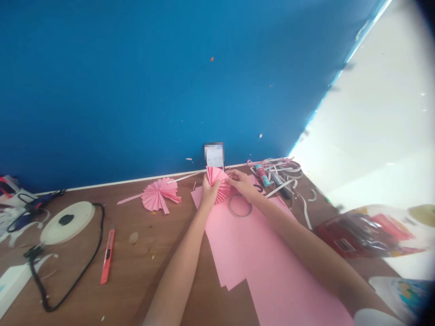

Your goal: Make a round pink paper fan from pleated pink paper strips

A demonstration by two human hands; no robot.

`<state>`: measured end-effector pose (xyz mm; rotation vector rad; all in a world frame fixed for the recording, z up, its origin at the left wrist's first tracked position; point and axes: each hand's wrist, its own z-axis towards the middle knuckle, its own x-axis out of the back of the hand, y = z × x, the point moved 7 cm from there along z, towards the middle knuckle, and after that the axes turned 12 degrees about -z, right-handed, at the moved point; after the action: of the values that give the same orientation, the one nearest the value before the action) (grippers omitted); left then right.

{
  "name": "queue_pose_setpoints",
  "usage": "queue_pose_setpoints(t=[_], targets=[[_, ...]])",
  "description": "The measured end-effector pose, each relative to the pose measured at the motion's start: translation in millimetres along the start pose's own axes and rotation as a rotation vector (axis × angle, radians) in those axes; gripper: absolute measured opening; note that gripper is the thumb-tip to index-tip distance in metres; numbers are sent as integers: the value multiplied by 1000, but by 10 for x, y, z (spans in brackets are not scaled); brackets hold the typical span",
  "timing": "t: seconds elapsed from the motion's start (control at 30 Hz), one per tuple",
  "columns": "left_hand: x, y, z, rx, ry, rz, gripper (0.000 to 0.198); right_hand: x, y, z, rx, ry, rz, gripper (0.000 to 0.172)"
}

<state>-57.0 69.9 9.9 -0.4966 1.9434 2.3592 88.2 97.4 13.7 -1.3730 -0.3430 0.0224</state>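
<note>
A pink pleated paper fan point(222, 191) is held up between my two hands, above a pink paper sheet point(234, 244). My left hand point(210, 190) grips its left side with the thumb across the folds. At its right edge, my right hand point(240, 182) is closed, fingertips pinching the edge of the folds. On the sheet below my right wrist lies a thin round ring point(240, 206). To the left rests another pleated pink paper rosette point(159, 195) with loose strips sticking out. A small upright device with a lit screen point(214, 156) leans at the wall behind the fan.
A red box cutter point(108, 256) lies on the brown table point(142, 271) at left, beside a white round disc point(68, 222) with a black cord point(90, 262). Paper strips point(285, 170) and a blue-and-red tube point(262, 175) are heaped back right. A plastic-wrapped pack point(360, 233) sits at right.
</note>
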Motion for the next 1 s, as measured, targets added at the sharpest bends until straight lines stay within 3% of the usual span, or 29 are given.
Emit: queue_pose_setpoints(t=[0.43,1.0], targets=[[-79,73,-35,-28,-90,-61,51,43,16,15,-71,38,190,29],[-15,35,-34,14,-36,-37,55,25,53,22,-74,8,155,38]])
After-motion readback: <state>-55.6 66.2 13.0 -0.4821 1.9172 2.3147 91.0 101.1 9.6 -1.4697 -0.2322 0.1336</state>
